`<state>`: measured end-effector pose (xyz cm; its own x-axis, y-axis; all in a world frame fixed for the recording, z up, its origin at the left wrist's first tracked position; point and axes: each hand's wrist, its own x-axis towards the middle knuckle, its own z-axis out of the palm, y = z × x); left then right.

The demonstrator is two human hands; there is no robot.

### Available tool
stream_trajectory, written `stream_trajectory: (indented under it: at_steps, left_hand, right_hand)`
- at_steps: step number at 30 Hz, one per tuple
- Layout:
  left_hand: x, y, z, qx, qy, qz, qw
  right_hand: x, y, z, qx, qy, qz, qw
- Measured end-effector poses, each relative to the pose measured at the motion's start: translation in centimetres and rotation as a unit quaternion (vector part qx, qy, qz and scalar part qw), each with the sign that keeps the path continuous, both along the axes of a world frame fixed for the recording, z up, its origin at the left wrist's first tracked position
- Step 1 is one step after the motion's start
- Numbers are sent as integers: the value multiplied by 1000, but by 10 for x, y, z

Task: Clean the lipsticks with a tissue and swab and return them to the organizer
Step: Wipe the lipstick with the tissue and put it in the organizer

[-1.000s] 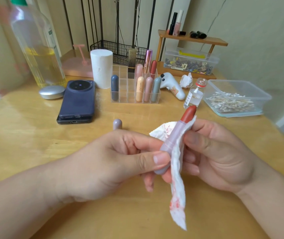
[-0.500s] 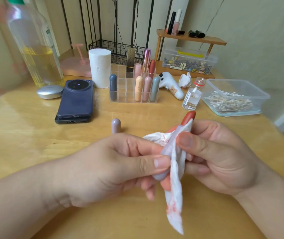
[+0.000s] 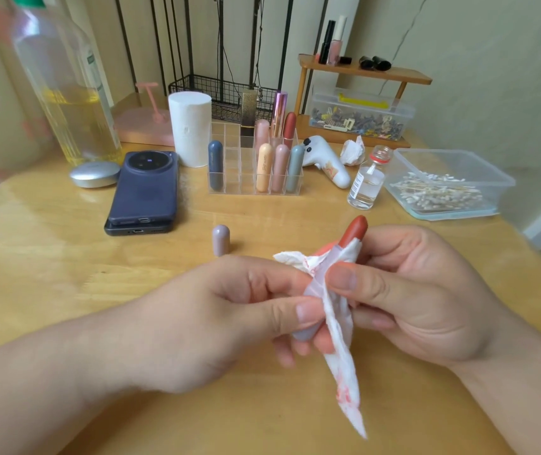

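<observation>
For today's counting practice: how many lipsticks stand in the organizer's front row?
4: dark blue lipstick at the left end; peach, pink and grey together at the right.

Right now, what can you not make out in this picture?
Head view, lilac-barrelled red lipstick: barrel mostly hidden by the left hand and the stained white tissue.
Head view, tall clear bottle of yellow liquid: blurred, top cut by the frame edge.
Head view, small clear glass vial: label print too small.
</observation>
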<state>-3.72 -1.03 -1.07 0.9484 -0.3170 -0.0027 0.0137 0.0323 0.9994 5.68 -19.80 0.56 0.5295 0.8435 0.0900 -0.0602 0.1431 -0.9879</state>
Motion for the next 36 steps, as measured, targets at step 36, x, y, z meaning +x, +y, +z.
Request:
stream_trajectory:
  at_steps: [36]
  left_hand:
    - [5, -1, -5, -171, 11, 19, 985]
  right_hand:
    - [-5, 4, -2, 111, -86, -99, 985]
